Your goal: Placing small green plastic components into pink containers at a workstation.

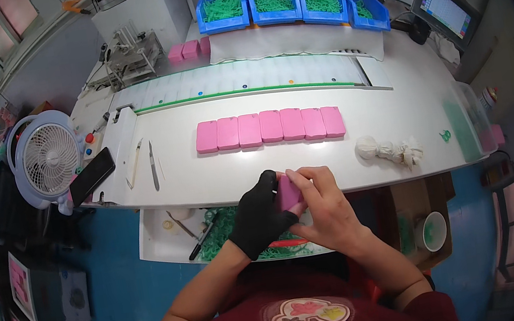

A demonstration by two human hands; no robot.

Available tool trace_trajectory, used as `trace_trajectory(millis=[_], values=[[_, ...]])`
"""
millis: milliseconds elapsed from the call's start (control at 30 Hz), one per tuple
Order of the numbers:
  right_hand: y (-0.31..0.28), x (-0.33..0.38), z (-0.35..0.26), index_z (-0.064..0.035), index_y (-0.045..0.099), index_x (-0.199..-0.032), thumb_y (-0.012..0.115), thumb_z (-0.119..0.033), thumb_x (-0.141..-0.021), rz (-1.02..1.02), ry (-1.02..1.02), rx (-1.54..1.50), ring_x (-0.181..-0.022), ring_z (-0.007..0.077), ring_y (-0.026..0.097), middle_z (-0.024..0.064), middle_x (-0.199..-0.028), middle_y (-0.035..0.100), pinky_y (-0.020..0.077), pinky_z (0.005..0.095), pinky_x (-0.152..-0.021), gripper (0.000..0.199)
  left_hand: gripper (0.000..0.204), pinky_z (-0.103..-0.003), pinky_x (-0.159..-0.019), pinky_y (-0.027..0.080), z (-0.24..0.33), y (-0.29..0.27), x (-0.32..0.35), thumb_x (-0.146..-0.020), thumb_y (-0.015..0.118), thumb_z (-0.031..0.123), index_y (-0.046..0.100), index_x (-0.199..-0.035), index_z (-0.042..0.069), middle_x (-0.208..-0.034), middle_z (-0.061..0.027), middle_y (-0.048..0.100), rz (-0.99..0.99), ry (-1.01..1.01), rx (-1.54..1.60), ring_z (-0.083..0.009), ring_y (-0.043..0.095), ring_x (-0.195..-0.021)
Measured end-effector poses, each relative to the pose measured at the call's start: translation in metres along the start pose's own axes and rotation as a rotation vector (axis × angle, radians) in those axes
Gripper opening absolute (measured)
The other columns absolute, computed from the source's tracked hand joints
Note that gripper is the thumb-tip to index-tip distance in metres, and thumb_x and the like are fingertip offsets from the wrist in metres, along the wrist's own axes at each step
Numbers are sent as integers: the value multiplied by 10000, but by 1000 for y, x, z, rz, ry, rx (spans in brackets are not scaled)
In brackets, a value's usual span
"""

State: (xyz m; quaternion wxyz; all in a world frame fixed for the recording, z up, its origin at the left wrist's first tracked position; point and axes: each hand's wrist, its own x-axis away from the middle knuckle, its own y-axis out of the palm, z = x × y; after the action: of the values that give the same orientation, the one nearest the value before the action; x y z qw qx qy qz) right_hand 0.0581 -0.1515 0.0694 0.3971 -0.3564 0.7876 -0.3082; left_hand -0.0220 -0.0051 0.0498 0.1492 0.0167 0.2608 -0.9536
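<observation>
Centrally, the white desk (401, 137) carried a row of pink blocks (268, 128) mid-surface, laid ready. At its near edge, gloved left hand (258, 217) and bare right hand (325, 207) together gripped one pink block (288, 192), steadying it for close handling.

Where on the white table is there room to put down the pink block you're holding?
Bare white table lies right of the row of pink rectangular blocks, above the knotted white cloth. A smaller bare patch sits between the metal tweezers and the row. The left edge is crowded: black phone, white fan. Both hands hold the pink block.
</observation>
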Motion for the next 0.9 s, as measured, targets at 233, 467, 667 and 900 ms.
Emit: trace_trajectory(millis=[233,467,667,900], values=[[15,25,20,19,394,-1347,626,-295,-936,-128,660,-1410,-1195,220,510,146,-1315,484,458,391,-1001,566,577,-357,-970,452,-11,-21,9,-724,717,-47,503,-1248,65,-1225,-126,567,-174,228,97,-251,567,-1133],[37,23,19,40,420,-1315,531,-220,-991,16,704,-1606,-1095,180,576,112,-1192,543,509,340,-949,430,604,-356,-989,441,-12,-13,7,-721,732,18,509,-1281,48,-1298,-134,530,-115,277,90,-266,533,-1195],[49,25,12,41,474,-1281,570,-209,-972,187,698,-1405,-1053,156,596,116,-1170,586,529,286,-882,408,447,-300,-797,543,-13,1,15,-738,805,118,590,-1107,-17,-933,-105,681,111,35,64,-177,670,-866],[55,33,7,37,559,-1219,533,-245,-991,238,632,-1237,-932,137,624,90,-1049,638,573,263,-757,363,437,-291,-813,530,8,2,19,-803,721,45,542,-1193,-35,-980,-135,686,96,-141,304,-170,665,-891]])
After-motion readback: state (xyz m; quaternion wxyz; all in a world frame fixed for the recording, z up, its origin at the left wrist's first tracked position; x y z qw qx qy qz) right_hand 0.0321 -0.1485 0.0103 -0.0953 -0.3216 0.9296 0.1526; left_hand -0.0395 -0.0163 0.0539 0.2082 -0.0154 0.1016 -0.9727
